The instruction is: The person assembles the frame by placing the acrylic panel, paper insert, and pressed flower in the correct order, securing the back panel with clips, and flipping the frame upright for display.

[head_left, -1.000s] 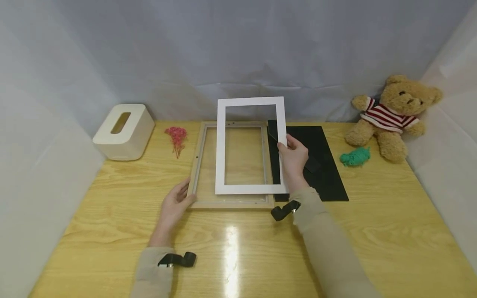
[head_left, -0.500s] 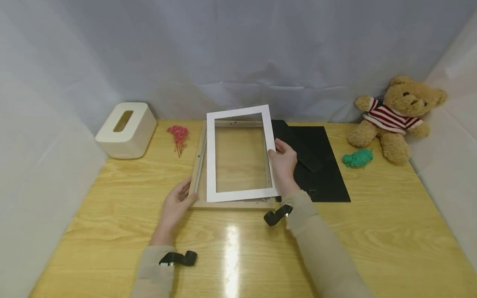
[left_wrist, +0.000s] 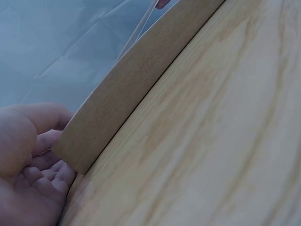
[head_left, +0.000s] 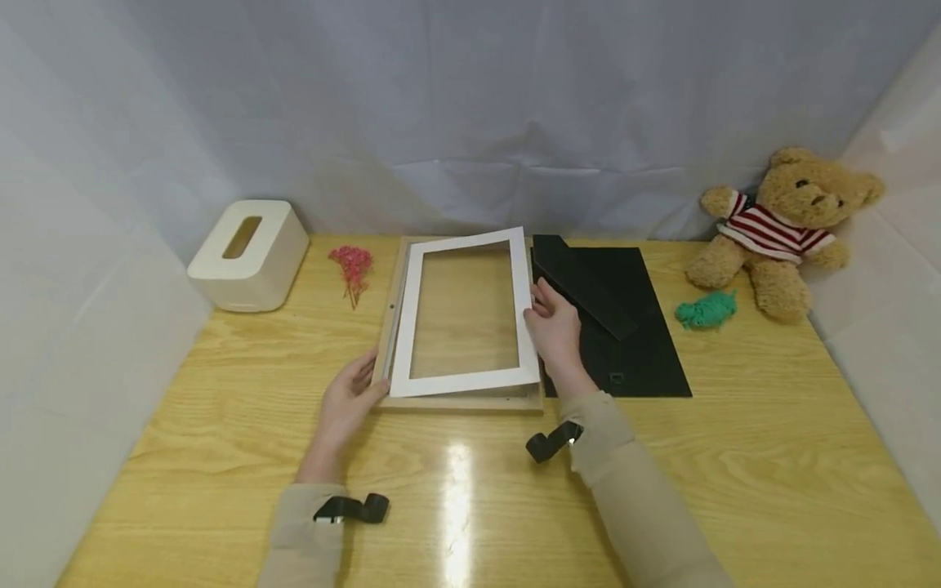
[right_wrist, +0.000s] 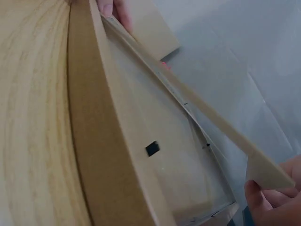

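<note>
A light wooden picture frame (head_left: 463, 405) lies flat on the table with its inner side up. My left hand (head_left: 348, 402) grips its near left corner, thumb above and fingers curled along the outer side; the left wrist view shows those fingers round the frame's end (left_wrist: 108, 103). Over the frame slants a white mat board (head_left: 466, 383) with a rectangular opening. My right hand (head_left: 556, 331) pinches the mat's right edge. Seen from the right wrist, the mat (right_wrist: 214, 117) is tilted, its left side low in the frame and its right side raised.
A black backing board (head_left: 654, 351) with a stand leg (head_left: 584, 286) lies to the right of the frame. Further right are a green bundle (head_left: 707, 311) and a teddy bear (head_left: 787, 229). Pink dried flowers (head_left: 353, 269) and a white tissue box (head_left: 253, 253) are on the left.
My right hand has brought the mat left and down, from above the frame's right part to over its opening, with the left side lowered. My left hand stays at the frame's corner.
</note>
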`<state>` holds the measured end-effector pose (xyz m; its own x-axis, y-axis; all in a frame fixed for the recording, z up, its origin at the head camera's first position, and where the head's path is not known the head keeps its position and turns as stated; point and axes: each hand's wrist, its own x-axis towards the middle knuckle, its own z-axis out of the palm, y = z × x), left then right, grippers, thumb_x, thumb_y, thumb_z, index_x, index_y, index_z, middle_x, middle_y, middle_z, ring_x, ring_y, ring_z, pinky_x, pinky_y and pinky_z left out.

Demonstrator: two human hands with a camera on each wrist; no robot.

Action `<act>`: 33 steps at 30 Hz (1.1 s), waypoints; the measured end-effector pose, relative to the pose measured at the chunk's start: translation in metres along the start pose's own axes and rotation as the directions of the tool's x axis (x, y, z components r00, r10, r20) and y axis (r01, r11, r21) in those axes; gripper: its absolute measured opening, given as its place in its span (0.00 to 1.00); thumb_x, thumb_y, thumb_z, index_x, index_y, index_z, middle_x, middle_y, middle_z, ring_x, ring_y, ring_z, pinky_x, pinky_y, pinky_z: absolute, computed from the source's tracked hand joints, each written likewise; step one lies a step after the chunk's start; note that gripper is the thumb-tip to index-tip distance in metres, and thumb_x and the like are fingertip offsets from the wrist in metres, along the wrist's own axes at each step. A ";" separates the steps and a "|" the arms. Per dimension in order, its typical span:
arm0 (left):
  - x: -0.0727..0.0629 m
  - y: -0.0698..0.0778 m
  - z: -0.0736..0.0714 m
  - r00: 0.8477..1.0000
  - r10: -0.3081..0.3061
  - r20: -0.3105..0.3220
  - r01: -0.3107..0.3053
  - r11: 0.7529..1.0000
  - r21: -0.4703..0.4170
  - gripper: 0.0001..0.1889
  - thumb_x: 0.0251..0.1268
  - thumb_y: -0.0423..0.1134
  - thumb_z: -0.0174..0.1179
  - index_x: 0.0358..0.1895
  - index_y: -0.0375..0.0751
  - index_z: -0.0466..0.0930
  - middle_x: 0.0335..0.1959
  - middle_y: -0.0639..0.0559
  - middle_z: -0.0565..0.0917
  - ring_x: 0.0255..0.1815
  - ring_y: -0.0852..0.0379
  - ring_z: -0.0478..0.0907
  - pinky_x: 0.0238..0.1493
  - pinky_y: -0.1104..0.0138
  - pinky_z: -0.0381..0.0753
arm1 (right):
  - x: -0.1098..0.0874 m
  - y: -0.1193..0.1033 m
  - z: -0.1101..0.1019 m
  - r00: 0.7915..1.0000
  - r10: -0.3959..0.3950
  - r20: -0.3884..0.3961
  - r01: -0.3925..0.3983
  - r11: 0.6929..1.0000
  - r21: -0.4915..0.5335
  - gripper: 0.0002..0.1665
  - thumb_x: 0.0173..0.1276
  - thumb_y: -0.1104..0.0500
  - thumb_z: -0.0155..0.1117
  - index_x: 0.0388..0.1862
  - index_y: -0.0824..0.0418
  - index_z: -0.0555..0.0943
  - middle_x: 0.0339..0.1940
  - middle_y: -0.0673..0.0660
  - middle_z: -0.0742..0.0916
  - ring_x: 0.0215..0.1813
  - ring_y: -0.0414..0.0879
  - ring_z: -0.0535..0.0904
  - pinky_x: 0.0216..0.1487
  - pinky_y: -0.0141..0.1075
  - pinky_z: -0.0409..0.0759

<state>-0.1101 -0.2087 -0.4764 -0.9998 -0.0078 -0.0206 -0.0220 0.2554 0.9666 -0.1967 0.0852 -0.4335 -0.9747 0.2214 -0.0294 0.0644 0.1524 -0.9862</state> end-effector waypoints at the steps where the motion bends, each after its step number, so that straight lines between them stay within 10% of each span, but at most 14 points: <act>1: 0.000 0.000 0.000 1.000 0.004 0.000 -0.004 1.000 0.004 0.30 0.66 0.30 0.58 0.70 0.30 0.60 0.69 0.35 0.64 0.68 0.42 0.63 0.67 0.58 0.63 | -0.001 0.001 0.000 1.000 -0.004 0.010 0.004 1.000 0.004 0.34 0.65 0.70 0.58 0.70 0.62 0.67 0.63 0.57 0.78 0.59 0.49 0.76 0.57 0.36 0.76; 24: -0.001 0.002 0.000 0.999 -0.046 0.008 0.046 0.999 -0.013 0.31 0.67 0.32 0.57 0.71 0.34 0.58 0.70 0.37 0.62 0.69 0.42 0.61 0.68 0.57 0.61 | -0.002 0.013 -0.003 0.982 -0.080 0.171 0.133 0.936 -0.325 0.29 0.66 0.66 0.55 0.67 0.66 0.69 0.60 0.60 0.80 0.51 0.50 0.78 0.55 0.41 0.75; 33: -0.001 0.000 -0.001 1.000 -0.030 0.007 0.030 0.999 -0.014 0.31 0.66 0.32 0.58 0.71 0.34 0.58 0.70 0.36 0.63 0.69 0.42 0.62 0.69 0.57 0.61 | -0.006 0.016 -0.008 0.978 -0.084 0.189 0.139 0.945 -0.296 0.32 0.66 0.67 0.55 0.70 0.65 0.66 0.60 0.62 0.79 0.51 0.50 0.77 0.53 0.39 0.76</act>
<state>-0.1086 -0.2096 -0.4765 -0.9986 -0.0089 -0.0513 -0.0520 0.2416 0.9690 -0.1887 0.0938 -0.4475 -0.9995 0.0217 0.0236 -0.0110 0.4602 -0.8877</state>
